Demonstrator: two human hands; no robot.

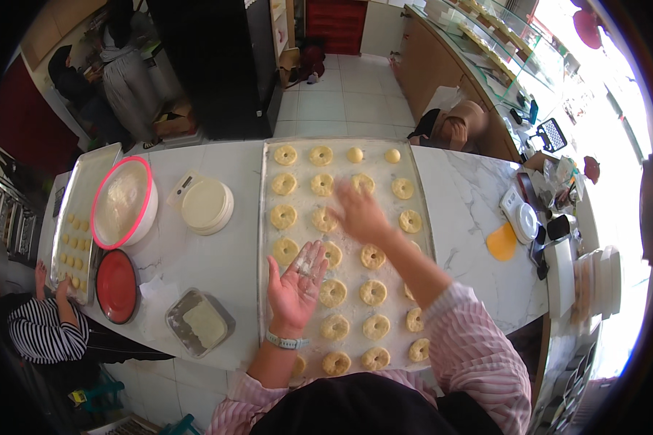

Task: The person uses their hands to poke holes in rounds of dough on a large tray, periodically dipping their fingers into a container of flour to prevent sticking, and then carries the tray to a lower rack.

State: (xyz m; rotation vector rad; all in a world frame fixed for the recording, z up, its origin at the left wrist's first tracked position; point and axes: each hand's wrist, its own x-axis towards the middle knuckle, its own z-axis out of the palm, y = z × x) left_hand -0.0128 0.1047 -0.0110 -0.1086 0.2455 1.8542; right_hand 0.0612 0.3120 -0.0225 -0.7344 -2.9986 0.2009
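My left hand (296, 286) is palm up over the left part of a large baking tray (263, 188). Its fingers are stretched out, and white flour coats the palm and fingers. Farther up the tray hovers my right hand (361, 212), slightly blurred, thumb apart from the fingers, with nothing visible in it. Several rows of pale dough rings, such as one dough ring (332, 293), fill the tray. Two round dough balls, a left ball (355, 154) and a right ball (392, 156), sit in the farthest row. My hands and forearms hide some of the rings.
Left of the tray are a flour-dusted metal tin (200, 322), a scale with a stack of white discs (207, 204), a pink-rimmed bowl (152, 210) and a red plate (117, 286). A person in striped sleeves (51, 333) touches small dough pieces. An orange scraper (501, 242) lies right.
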